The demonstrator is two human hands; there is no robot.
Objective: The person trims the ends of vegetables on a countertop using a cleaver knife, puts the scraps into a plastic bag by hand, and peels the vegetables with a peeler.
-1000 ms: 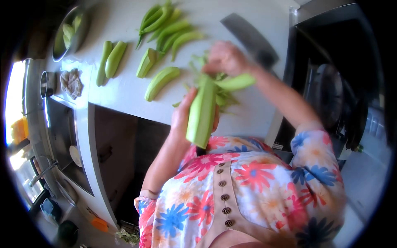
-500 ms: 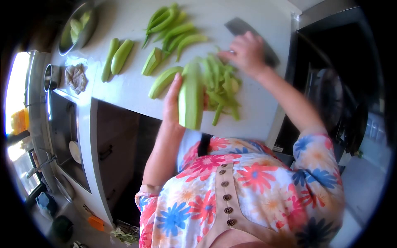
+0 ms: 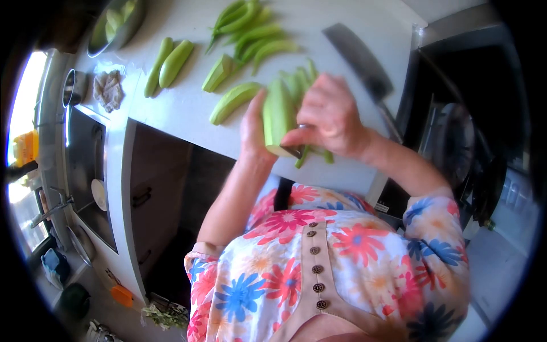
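Observation:
My left hand [image 3: 253,128] is closed around a long, pale green gourd [image 3: 277,117], tilted over the counter's near edge. In my right hand [image 3: 331,117] is a peeler [image 3: 294,151], mostly hidden by the fingers; its dark blade lies against the gourd's near end. Strips of green peel [image 3: 296,82] lie behind and below the right hand, partly covered by it. Left of my left hand rests another green gourd [image 3: 233,104], and beyond it a cut gourd piece [image 3: 217,74].
A cleaver [image 3: 360,61] lies to the right on the counter [image 3: 188,122]. Several long green peppers [image 3: 256,40] are at the back. Two slim gourds [image 3: 175,62], a crumpled cloth [image 3: 108,90] and a metal bowl [image 3: 117,34] are at left. A stove [image 3: 456,114] stands at right.
My right hand has come from beside the cleaver, over the peel, to the gourd's near end, bringing the peeler against it. The gourd remains in my left hand.

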